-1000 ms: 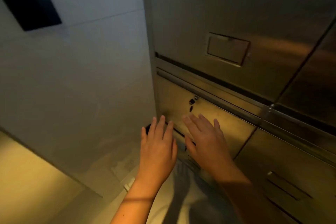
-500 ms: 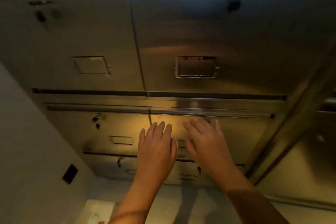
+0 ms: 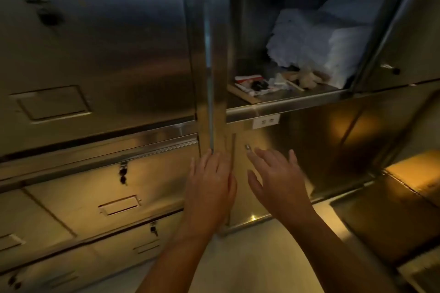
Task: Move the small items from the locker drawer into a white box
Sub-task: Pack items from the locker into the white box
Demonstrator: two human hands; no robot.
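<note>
- Fingers (image 3: 264,158) of right hand (image 3: 278,183): straight, slightly spread, holding nothing.
- Left hand (image 3: 209,190): fingers straight, pressed together, empty. Tips at foot of steel strip (image 3: 210,102); contact cannot be told.
- Items (image 3: 260,84): small clutter at front of open locker (image 3: 285,102), 1 o'clock from hands, well above them, untouched.
- Cloth (image 3: 321,40): white heap behind items, 1 o'clock.
- Change: half a second ago only shut fronts in view; view has since swung right and the open bay with items shows. Hand pose unchanged.
- Judgement: target located, nothing moved yet; next move is probably a reach up. White box not in view.
- Drawers (image 3: 95,197): shut, 9 o'clock; keys (image 3: 123,173) hang from one lock.
</note>
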